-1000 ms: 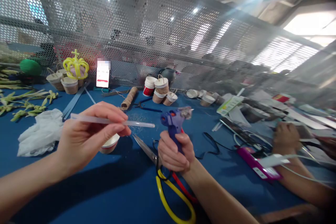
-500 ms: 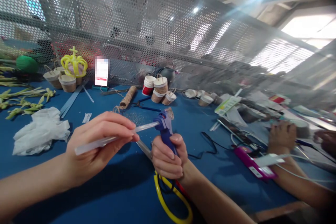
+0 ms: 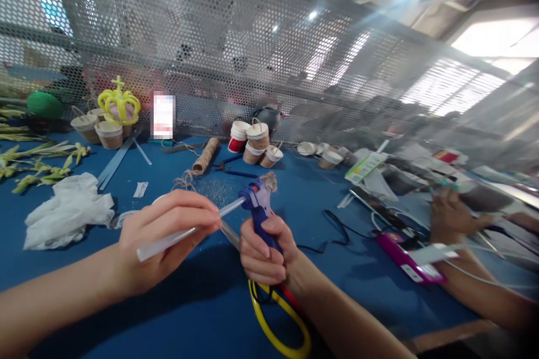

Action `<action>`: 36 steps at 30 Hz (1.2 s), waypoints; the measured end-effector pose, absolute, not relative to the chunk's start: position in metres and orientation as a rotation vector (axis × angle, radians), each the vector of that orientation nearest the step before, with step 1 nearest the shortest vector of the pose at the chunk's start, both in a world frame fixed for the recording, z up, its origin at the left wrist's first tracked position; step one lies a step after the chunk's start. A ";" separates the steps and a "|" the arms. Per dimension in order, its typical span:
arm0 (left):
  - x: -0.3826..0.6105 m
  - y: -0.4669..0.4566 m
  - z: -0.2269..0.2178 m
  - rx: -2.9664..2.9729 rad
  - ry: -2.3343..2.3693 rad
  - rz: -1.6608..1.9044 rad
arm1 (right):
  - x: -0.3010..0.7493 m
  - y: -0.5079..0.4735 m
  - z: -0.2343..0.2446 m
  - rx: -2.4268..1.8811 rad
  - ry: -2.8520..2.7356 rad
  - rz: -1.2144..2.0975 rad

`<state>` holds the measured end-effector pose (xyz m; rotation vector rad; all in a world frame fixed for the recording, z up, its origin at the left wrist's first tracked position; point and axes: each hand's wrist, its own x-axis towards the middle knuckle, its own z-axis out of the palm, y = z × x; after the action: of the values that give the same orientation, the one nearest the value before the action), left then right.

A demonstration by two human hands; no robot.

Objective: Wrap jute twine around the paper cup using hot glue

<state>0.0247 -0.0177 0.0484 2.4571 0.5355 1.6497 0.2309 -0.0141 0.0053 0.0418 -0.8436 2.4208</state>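
My right hand [image 3: 266, 249] is wrapped round the handle of a blue hot glue gun [image 3: 256, 202], its nozzle end turned away from me. Between the thumb and fingers of my left hand [image 3: 168, 235] is a translucent glue stick [image 3: 164, 244]. The stick's far end sits at the back opening of the gun; how deep it goes in is hidden. Below my right hand lie scissors with yellow handles [image 3: 280, 322], their blade partly covered by the hand. A roll of twine [image 3: 206, 155] and blue-handled pliers [image 3: 238, 173] lie beyond the gun.
White crumpled plastic [image 3: 69, 210] and more glue sticks [image 3: 118, 160] lie left. Small twine-wrapped buckets [image 3: 255, 151] and a yellow crown [image 3: 119, 104] stand by the mesh partition [image 3: 210, 56]. At right are a purple power strip [image 3: 408, 261], cables and another person's hand [image 3: 450, 213].
The glue stick has slid further into the gun, its free part looking shorter. My left hand has moved right, the gun slightly left. The other person's hand has shifted.
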 end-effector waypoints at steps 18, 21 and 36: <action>-0.010 0.042 0.057 2.532 1.269 0.740 | 0.256 0.000 0.062 -0.900 -0.961 1.465; -0.011 0.028 0.057 2.680 1.208 0.514 | 0.258 -0.003 0.069 -1.094 -1.068 1.169; -0.001 0.015 0.024 2.320 1.136 0.487 | 0.246 -0.008 0.037 -1.544 -1.545 0.658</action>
<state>-0.0007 0.0145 0.0243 2.3204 1.1363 0.4874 0.2458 -0.0078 0.0374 -1.5439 -1.5449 0.6583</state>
